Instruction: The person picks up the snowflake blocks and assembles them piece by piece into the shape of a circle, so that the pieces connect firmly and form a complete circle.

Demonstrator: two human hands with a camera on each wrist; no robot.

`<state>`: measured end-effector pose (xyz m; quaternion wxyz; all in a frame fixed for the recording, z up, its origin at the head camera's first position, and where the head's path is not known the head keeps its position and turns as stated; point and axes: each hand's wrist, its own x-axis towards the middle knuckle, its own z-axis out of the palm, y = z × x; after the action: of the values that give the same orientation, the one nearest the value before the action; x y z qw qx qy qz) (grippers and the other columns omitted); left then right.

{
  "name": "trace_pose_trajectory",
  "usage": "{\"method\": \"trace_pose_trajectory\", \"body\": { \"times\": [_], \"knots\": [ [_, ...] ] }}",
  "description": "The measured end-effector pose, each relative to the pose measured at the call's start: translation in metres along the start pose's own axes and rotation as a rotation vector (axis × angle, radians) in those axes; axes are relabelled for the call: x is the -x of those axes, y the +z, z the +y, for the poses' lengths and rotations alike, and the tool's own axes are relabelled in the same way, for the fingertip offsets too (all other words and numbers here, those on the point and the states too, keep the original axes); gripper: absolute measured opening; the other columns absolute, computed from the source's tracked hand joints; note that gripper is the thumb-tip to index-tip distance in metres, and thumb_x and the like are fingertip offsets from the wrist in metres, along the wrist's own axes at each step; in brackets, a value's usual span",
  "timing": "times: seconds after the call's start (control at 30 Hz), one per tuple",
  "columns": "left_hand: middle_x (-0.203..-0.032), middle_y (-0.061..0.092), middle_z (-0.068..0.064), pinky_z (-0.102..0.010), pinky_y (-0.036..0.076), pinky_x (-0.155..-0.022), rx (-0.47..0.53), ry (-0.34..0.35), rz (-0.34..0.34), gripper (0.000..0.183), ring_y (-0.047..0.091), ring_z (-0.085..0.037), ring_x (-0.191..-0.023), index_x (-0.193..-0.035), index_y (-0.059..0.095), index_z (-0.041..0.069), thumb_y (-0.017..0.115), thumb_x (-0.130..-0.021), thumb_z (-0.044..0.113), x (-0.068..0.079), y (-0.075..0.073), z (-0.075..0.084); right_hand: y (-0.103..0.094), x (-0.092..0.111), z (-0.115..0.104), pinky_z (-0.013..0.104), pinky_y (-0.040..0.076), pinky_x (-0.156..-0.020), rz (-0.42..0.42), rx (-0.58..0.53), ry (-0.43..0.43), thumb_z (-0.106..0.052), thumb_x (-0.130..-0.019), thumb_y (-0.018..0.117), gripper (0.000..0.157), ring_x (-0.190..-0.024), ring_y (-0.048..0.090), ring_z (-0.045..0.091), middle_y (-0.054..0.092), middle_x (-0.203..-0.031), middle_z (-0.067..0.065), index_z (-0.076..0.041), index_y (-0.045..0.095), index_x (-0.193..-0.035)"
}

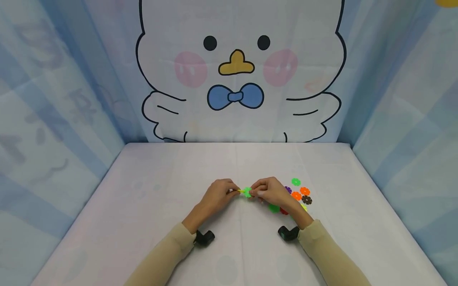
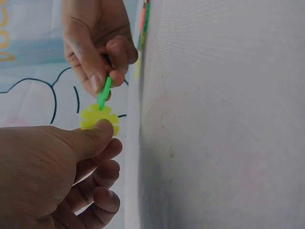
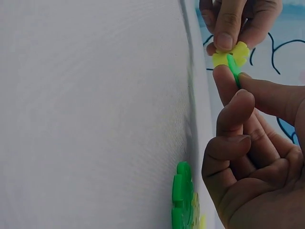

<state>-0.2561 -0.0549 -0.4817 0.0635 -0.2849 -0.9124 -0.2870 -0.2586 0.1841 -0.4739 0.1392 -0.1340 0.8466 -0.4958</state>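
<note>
Between thumb and forefinger my left hand (image 1: 219,195) pinches a yellow notched plastic disc (image 2: 93,114), a snowflake-shaped linking piece. My right hand (image 1: 272,192) pinches a bright green disc (image 1: 247,193) of the same kind. In the left wrist view the green disc stands edge-on against the yellow disc's notched rim. The right wrist view shows the two discs meeting crosswise, the green edge (image 3: 233,67) over the yellow one (image 3: 242,50). How deeply their slots are joined I cannot tell. Both hands are raised over the middle of the table.
Beside and partly behind my right hand lie several loose discs: green (image 1: 295,182), orange (image 1: 305,191), brown (image 1: 307,200), purple (image 1: 288,190) and red (image 1: 284,211). A white cloth covers the table (image 1: 161,171). Printed curtains (image 1: 53,119) hang at the sides and back.
</note>
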Motion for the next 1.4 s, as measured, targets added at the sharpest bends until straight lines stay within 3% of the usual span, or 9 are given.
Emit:
{"method": "trace_pose_trajectory", "body": {
  "times": [0.4, 0.9, 1.17, 1.27, 1.4],
  "knots": [
    [-0.094, 0.078, -0.001, -0.021, 0.053, -0.068, -0.018, 0.061, 0.052, 0.009, 0.066, -0.010, -0.077, -0.100, 0.085, 0.010, 0.081, -0.093, 0.015, 0.0022, 0.0012, 0.0018, -0.0008, 0.0004, 0.0002, 0.024, 0.054, -0.064, -0.012, -0.012, -0.034, -0.006, -0.099, 0.071, 0.015, -0.074, 0.066, 0.017, 0.081, -0.094, 0.019, 0.005, 0.075, -0.107],
    [-0.088, 0.075, -0.001, -0.023, 0.054, -0.069, -0.081, 0.095, 0.054, 0.009, 0.067, -0.012, -0.077, -0.098, 0.085, 0.009, 0.081, -0.093, 0.015, 0.0033, -0.0026, 0.0064, 0.0024, 0.0017, -0.0034, 0.021, 0.053, -0.067, -0.031, -0.020, -0.053, -0.003, -0.099, 0.070, 0.011, -0.077, 0.066, 0.015, 0.081, -0.091, 0.019, 0.005, 0.075, -0.104],
    [-0.092, 0.075, 0.000, -0.018, 0.048, -0.064, -0.002, 0.015, 0.077, 0.011, 0.058, -0.006, -0.072, -0.101, 0.084, 0.012, 0.080, -0.096, 0.021, 0.0018, -0.0004, 0.0062, 0.0011, 0.0005, -0.0025, 0.026, 0.055, -0.069, 0.041, 0.012, -0.028, -0.014, -0.099, 0.073, 0.015, -0.076, 0.065, 0.018, 0.081, -0.093, 0.015, 0.000, 0.078, -0.104],
    [-0.096, 0.078, -0.001, -0.018, 0.049, -0.065, 0.089, -0.040, 0.065, 0.014, 0.058, -0.005, -0.072, -0.105, 0.083, 0.011, 0.078, -0.097, 0.021, 0.0014, -0.0002, 0.0067, -0.0012, 0.0027, -0.0054, 0.026, 0.054, -0.072, 0.078, 0.039, -0.005, -0.019, -0.099, 0.075, 0.015, -0.078, 0.062, 0.018, 0.079, -0.094, 0.010, -0.006, 0.081, -0.103],
    [-0.101, 0.082, -0.004, -0.021, 0.052, -0.065, 0.260, -0.169, 0.012, 0.023, 0.063, -0.008, -0.073, -0.112, 0.082, 0.008, 0.075, -0.101, 0.027, 0.0010, -0.0009, 0.0082, -0.0045, 0.0048, -0.0083, 0.025, 0.051, -0.069, 0.078, 0.015, 0.018, -0.022, -0.099, 0.077, 0.015, -0.076, 0.058, 0.017, 0.076, -0.092, 0.008, -0.008, 0.081, -0.104]
  ]
}}
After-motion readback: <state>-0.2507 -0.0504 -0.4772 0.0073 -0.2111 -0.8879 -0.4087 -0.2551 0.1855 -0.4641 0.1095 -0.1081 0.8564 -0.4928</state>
